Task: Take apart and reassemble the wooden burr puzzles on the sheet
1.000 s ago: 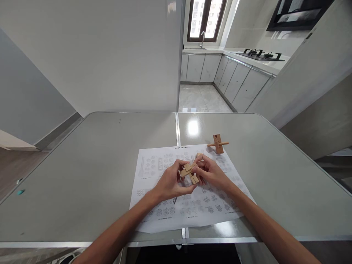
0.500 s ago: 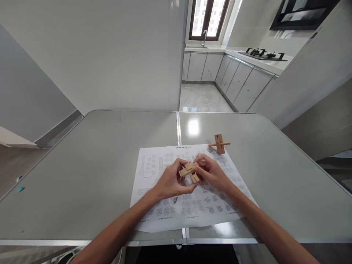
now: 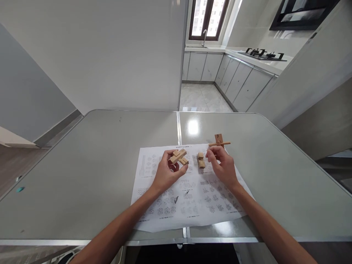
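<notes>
My left hand point(image 3: 168, 172) grips crossed, interlocking wooden puzzle pieces point(image 3: 178, 156) between thumb and fingers, held above the printed sheet. A notched wooden puzzle piece point(image 3: 201, 161) lies on the paper between my two hands. My right hand point(image 3: 223, 165) is just right of that piece, fingers loosely curled, with nothing visible in them. Partly hidden behind the right hand is a flat wooden piece point(image 3: 219, 138) with a dark mark, crossed by a thin wooden rod point(image 3: 226, 143).
A large printed sheet point(image 3: 159, 225) with rows of small diagrams lies under the hands on the grey table point(image 3: 82, 176). A metal seam point(image 3: 178, 128) divides the tabletop. A small teal object point(image 3: 20, 189) is near the left edge. Beyond stands a kitchen counter point(image 3: 247, 62).
My right hand has come away from the wooden pieces and moved right. The notched piece now lies on the sheet. My left hand has shifted left and up with the crossed pieces.
</notes>
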`<control>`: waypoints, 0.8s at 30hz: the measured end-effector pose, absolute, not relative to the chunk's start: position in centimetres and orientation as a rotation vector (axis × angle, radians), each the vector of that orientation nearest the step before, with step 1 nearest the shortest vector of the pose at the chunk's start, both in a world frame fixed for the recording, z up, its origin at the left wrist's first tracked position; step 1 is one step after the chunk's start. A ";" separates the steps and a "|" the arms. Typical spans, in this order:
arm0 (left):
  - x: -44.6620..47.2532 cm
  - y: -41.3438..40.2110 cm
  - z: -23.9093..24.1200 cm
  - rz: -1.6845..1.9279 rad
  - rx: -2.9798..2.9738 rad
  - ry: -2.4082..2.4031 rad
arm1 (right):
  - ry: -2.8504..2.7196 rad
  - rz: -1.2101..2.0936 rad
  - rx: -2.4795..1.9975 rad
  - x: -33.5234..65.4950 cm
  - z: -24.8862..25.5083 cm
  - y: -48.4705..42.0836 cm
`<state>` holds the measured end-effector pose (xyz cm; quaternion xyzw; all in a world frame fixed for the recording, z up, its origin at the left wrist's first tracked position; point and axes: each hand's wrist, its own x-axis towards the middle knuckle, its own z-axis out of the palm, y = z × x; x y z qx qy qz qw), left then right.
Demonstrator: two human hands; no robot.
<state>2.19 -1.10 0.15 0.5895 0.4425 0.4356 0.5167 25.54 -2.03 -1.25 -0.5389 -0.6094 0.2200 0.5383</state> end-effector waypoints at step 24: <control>1.9 -1.0 0.4 1.113 1.432 1.040 | -1.540 1.272 -1.224 26.7 -1.7 -1.8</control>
